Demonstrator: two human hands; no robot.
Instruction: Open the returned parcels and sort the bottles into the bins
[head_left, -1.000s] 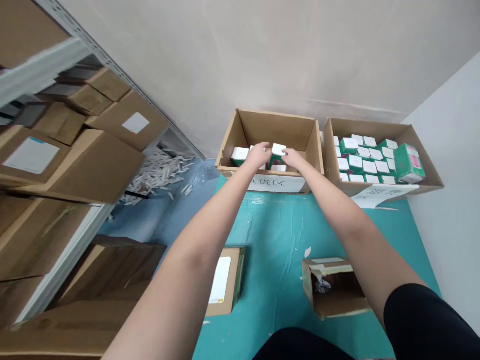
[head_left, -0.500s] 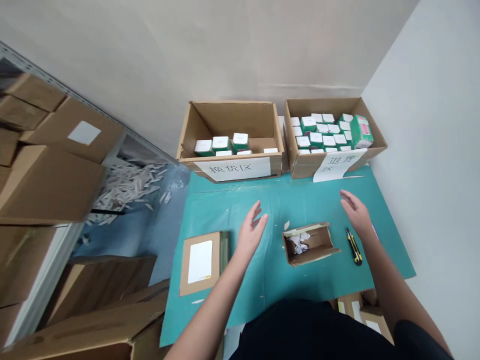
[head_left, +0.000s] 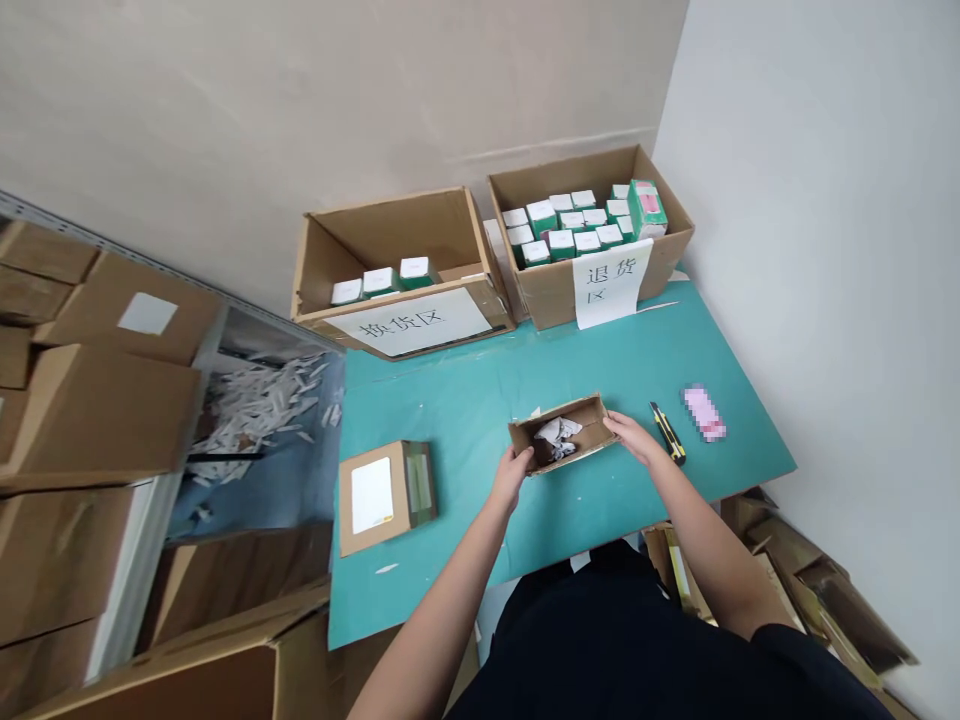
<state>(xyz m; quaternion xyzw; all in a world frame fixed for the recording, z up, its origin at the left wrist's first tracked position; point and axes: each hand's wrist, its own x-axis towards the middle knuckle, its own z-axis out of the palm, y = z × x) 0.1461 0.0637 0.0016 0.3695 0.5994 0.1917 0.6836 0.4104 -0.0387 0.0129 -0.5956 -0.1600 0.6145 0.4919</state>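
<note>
Carton [head_left: 592, 432] sits between the two hands, over the table [head_left: 465, 400], its long axis running from hand to hand with the right end slightly farther from the body. The left hand [head_left: 512, 474] grips its left end and the right hand [head_left: 630, 436] its right, so neither is nearer; whether it touches the table I cannot tell.

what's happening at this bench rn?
A person holds a small open box with both hands, left hand at one end, right hand at the other. Crumpled paper is inside. A cutter lies to the right on the green table, a labelled box to the left. Two larger cartons of green-and-white packs stand behind.
</note>
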